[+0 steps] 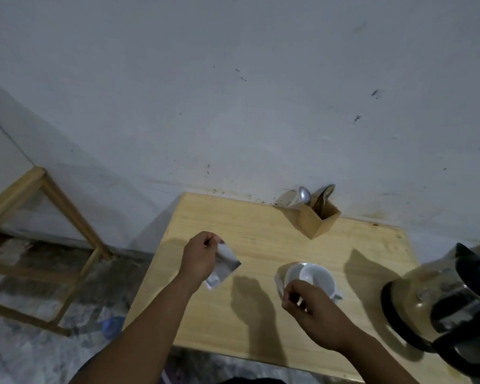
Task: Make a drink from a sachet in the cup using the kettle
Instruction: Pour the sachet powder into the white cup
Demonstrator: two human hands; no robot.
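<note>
Pale wood frame of a stool or stand (43, 217) at far left, on the mottled floor, well apart from the action. Light wooden worktop (261, 234) against a scuffed white wall. Left hand (198, 259) raised over the worktop's left part, fingers closed on a silvery sachet (225, 266), which hangs slanted from the grip and clear of the surface; blur hides whether its top edge is open. Right of it, the white cup (313, 277) stands upright on the worktop, and its inside looks empty and dry, with no powder or liquid visible. Right hand (305, 306) held just in front of the cup's near rim, fingers pinched on a small pale strip (279, 284), likely the piece torn from the sachet, though too blurred to be sure. Behind, near the wall, a wooden holder (320, 218) with spoons (305, 195) standing in it, untouched. At far right a glass kettle (449, 303) with black handle and base sits on the worktop edge, partly cut off by the frame; water level not readable. Judgement: early stage. The sachet seems opened or nearly so; emptying it into the cup, pouring from the kettle and stirring all remain.
</note>
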